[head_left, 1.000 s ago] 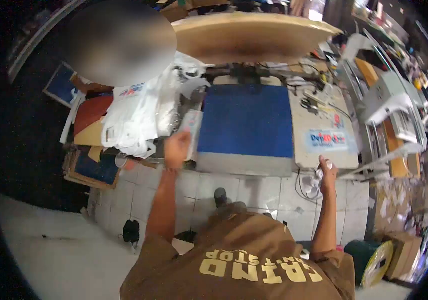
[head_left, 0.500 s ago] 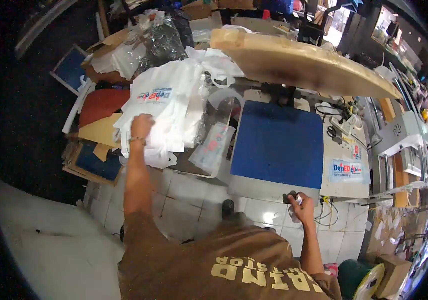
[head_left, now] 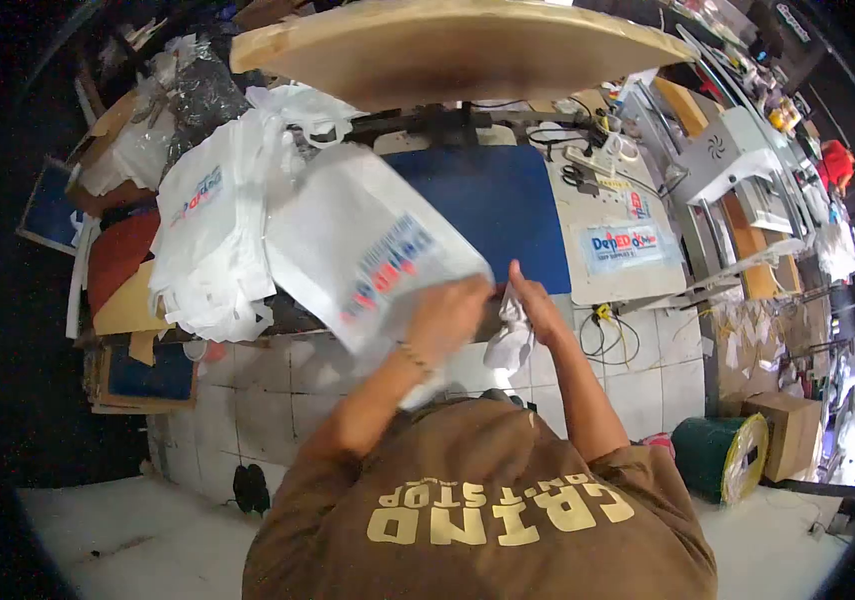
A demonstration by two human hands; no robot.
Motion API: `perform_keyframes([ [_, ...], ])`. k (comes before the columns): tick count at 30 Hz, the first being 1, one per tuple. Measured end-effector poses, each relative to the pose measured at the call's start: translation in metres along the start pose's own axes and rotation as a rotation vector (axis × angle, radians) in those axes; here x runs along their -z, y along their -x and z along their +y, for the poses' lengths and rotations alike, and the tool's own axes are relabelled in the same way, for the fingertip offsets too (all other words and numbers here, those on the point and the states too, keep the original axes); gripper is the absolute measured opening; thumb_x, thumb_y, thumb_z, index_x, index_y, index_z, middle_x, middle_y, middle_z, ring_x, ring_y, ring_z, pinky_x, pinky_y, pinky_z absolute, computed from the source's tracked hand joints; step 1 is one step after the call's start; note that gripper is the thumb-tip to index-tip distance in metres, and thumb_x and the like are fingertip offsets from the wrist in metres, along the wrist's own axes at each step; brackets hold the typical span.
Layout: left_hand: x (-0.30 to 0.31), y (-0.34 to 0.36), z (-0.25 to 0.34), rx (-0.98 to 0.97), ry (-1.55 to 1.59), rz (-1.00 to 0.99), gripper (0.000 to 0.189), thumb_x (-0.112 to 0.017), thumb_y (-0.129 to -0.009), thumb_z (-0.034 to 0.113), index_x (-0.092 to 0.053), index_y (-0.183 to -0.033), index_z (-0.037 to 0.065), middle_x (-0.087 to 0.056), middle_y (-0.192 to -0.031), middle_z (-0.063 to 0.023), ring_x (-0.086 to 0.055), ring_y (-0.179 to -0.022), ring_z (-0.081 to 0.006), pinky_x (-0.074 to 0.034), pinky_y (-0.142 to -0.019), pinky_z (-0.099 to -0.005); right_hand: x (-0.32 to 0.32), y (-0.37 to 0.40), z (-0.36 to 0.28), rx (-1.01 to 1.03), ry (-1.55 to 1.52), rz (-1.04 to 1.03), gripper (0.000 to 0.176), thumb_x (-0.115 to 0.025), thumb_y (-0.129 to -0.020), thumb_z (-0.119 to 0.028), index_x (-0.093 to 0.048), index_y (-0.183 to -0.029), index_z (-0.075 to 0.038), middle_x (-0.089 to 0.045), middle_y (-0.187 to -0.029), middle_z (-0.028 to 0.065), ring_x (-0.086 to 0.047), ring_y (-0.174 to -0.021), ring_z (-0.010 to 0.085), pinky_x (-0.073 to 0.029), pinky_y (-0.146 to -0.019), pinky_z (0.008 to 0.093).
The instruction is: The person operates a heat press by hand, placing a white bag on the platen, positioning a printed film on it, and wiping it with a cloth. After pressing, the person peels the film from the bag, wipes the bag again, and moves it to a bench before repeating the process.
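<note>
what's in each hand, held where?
Left hand grips the printed bag at its near edge. Right hand holds a crumpled cloth by its top.

The left hand (head_left: 448, 315) has left the stack of bags (head_left: 210, 235) and now grips one white printed bag (head_left: 368, 245), lifted between both hands. The right hand (head_left: 538, 303), clutching its crumpled white wad (head_left: 510, 338), has risen to just beside the left hand.
</note>
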State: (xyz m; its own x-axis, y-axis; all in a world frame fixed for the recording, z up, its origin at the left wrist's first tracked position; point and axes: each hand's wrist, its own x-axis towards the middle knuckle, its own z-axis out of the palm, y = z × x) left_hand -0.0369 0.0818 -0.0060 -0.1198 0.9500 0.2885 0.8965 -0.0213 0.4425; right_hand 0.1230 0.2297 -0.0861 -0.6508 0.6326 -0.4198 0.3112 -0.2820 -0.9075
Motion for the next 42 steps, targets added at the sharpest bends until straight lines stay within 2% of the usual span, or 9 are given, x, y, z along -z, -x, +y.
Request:
perform_keyframes([
  [7, -0.080, 0.025, 0.034, -0.149, 0.150, -0.094, 0.035, -0.074, -0.085, 0.019, -0.066, -0.113, 0.001, -0.069, -0.119, -0.0167, -0.064, -0.117, -0.0326, -0.046, -0.106, -0.0497, 0.044, 0.030, 0.015, -0.039, 0.125, -0.007, 0.039, -0.078, -0.087, -0.036, -0.077, -0.100, 0.001, -0.075, -0.092, 0.0083, -0.067, -0.083, 0.0166, -0.051, -0.080, 0.0312],
  [9, -0.055, 0.037, 0.023, -0.103, 0.454, 0.004, 0.047, -0.081, -0.081, 0.023, -0.066, -0.120, 0.003, -0.065, -0.127, -0.0196, -0.061, -0.122, -0.0325, -0.043, -0.108, -0.0508, 0.050, 0.038, 0.021, 0.163, 0.410, 0.191, 0.044, -0.078, -0.086, -0.037, -0.076, -0.104, 0.003, -0.075, -0.092, 0.0122, -0.068, -0.083, 0.0174, -0.051, -0.079, 0.0318],
  [12, -0.044, 0.059, -0.047, 0.317, -0.083, 0.506, 0.056, -0.083, -0.081, 0.030, -0.064, -0.128, 0.005, -0.060, -0.135, -0.0205, -0.050, -0.133, -0.0397, -0.037, -0.112, -0.0529, 0.076, 0.051, 0.051, 0.123, 0.399, 0.386, 0.045, -0.077, -0.085, -0.037, -0.076, -0.103, 0.004, -0.075, -0.087, 0.0134, -0.068, -0.079, 0.0189, -0.052, -0.075, 0.0345],
  [14, -0.043, 0.078, -0.092, 0.726, -0.097, 0.603, 0.050, -0.084, -0.080, 0.027, -0.066, -0.119, 0.001, -0.061, -0.128, -0.0225, -0.054, -0.122, -0.0427, -0.042, -0.102, -0.0519, 0.095, 0.041, 0.087, 0.215, 0.398, 0.439, 0.044, -0.076, -0.086, -0.038, -0.077, -0.101, 0.004, -0.075, -0.086, 0.0127, -0.068, -0.076, 0.0187, -0.052, -0.073, 0.0350],
  [17, -0.062, 0.093, -0.145, 0.777, 0.333, 0.461, 0.047, -0.085, -0.078, 0.027, -0.069, -0.111, -0.001, -0.064, -0.119, -0.0222, -0.060, -0.111, -0.0402, -0.048, -0.092, -0.0484, 0.102, 0.063, 0.065, -0.007, 0.298, 0.308, 0.042, -0.076, -0.086, -0.037, -0.077, -0.099, 0.002, -0.074, -0.082, 0.0113, -0.067, -0.072, 0.0187, -0.052, -0.071, 0.0349],
  [23, -0.054, 0.072, -0.131, 0.652, -0.036, 0.652, 0.046, -0.087, -0.078, 0.028, -0.070, -0.107, -0.002, -0.067, -0.100, -0.0200, -0.063, -0.096, -0.0379, -0.051, -0.085, -0.0445, 0.100, 0.065, 0.043, -0.021, 0.348, 0.228, 0.043, -0.077, -0.086, -0.039, -0.076, -0.101, 0.002, -0.075, -0.085, 0.0108, -0.068, -0.075, 0.0206, -0.051, -0.073, 0.0352],
  [28, -0.059, 0.047, -0.181, 0.884, 0.380, 0.499, 0.036, -0.093, -0.068, 0.022, -0.074, -0.090, 0.000, -0.069, -0.102, -0.0168, -0.062, -0.098, -0.0385, -0.050, -0.087, -0.0453, 0.096, 0.065, 0.040, -0.098, 0.423, 0.227, 0.065, -0.079, -0.085, -0.045, -0.067, -0.126, 0.004, -0.072, -0.114, 0.0182, -0.068, -0.102, 0.0227, -0.052, -0.088, 0.0349],
  [32, -0.046, 0.034, -0.172, 0.419, -0.187, 0.821, 0.027, -0.090, -0.070, 0.019, -0.074, -0.085, 0.002, -0.069, -0.087, -0.0141, -0.067, -0.086, -0.0319, -0.052, -0.076, -0.0431, 0.092, 0.066, 0.031, -0.107, 0.299, 0.184, 0.071, -0.080, -0.085, -0.044, -0.063, -0.132, 0.006, -0.072, -0.115, 0.0206, -0.068, -0.104, 0.0244, -0.052, -0.090, 0.0341],
  [42, -0.023, -0.110, -0.221, 0.425, -0.237, 0.596, 0.048, -0.081, -0.085, 0.030, -0.067, -0.121, 0.003, -0.069, -0.114, -0.0239, -0.066, -0.104, -0.0402, -0.053, -0.088, -0.0450, 0.067, 0.024, -0.013, -0.034, 0.442, 0.274, 0.043, -0.077, -0.085, -0.039, -0.076, -0.097, 0.002, -0.073, -0.081, 0.0144, -0.068, -0.073, 0.0240, -0.054, -0.071, 0.0373],
])
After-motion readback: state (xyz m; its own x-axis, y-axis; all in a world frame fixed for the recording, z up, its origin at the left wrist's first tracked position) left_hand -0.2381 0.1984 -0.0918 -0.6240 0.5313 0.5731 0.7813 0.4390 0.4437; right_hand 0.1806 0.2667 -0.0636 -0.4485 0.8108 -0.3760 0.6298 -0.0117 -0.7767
